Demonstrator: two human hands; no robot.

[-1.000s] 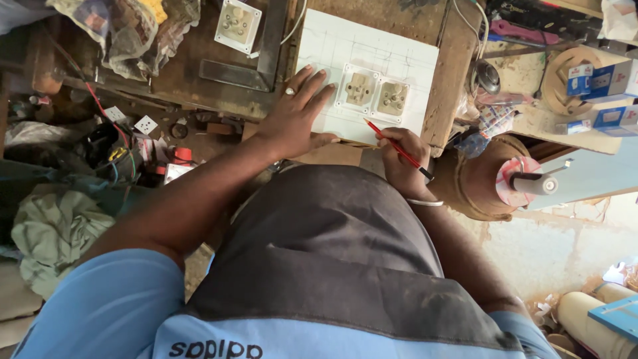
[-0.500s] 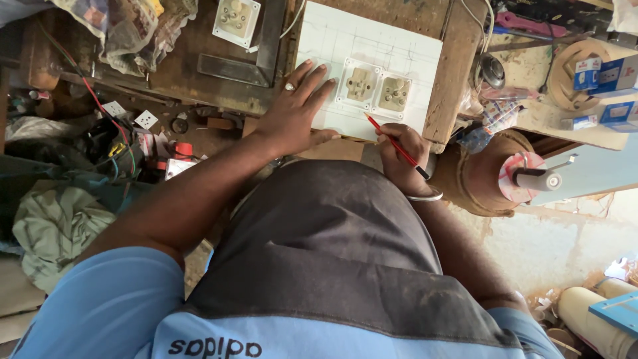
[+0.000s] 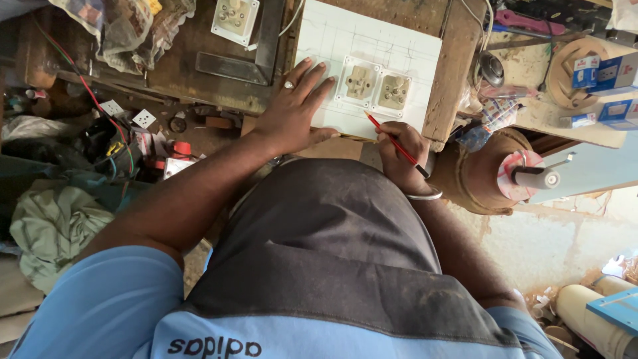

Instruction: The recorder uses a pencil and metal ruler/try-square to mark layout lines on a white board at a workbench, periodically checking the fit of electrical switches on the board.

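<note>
The left hand (image 3: 292, 113) lies flat, fingers spread wide, on the white board (image 3: 319, 40), which sits on the wooden counter (image 3: 199, 73). The right hand (image 3: 399, 149) has its fingers closed around a red pencil (image 3: 395, 143), whose tip touches the board near its near edge, just below two sockets (image 3: 375, 86) set side by side. The board's right edge runs along a wooden plank (image 3: 452, 73). A metal square (image 3: 252, 60) lies left of the board, well apart from both hands.
</note>
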